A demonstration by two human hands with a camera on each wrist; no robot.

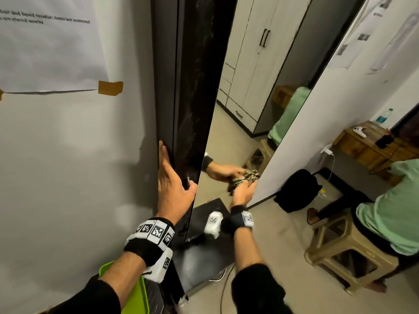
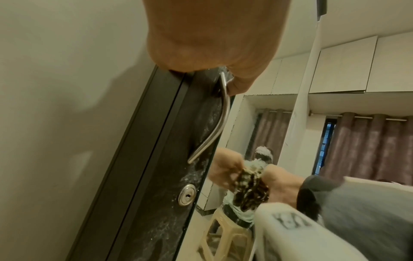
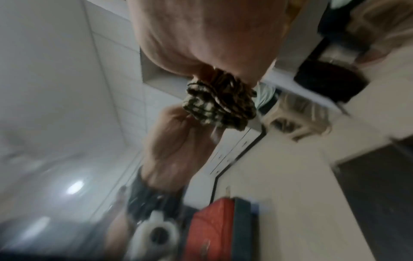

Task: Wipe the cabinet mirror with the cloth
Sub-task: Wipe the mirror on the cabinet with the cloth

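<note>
1. my left hand (image 1: 173, 189) holds the edge of the cabinet door (image 1: 190, 114): the fingers lie straight up along its dark outer side and the thumb hooks round the front edge, so this grip is clamped on the door.
2. the left wrist view shows that thumb just beside the top end of the curved metal handle (image 2: 214, 121), with a round keyhole lock (image 2: 187, 194) lower on the same dark speckled strip.
3. my right hand (image 1: 243, 191) has its grip bunched round the cloth (image 1: 241, 181), a crumpled rag patterned in dark brown and cream.
4. the cloth is pressed against the cabinet mirror (image 1: 254, 91), low on the glass and near its right edge; its reflection meets it there, together with the reflection of my hand.
5. the right wrist view is blurred, but it shows the cloth (image 3: 220, 104) wadded under my fingers and touching the glass.
6. both wrists wear black bands carrying white marker blocks.
7. a sheet of paper (image 1: 49, 41) is taped to the wall left of the cabinet, with brown tape (image 1: 110, 87) at its lower corner.
8. to my right a person in a green shirt (image 1: 390, 209) sits on a beige plastic stool (image 1: 347, 252), near a black bag (image 1: 297, 191) on the floor.
9. beyond them a wooden desk (image 1: 362, 148) carries a white game controller (image 1: 359, 130) and a water bottle (image 1: 383, 116).
</note>
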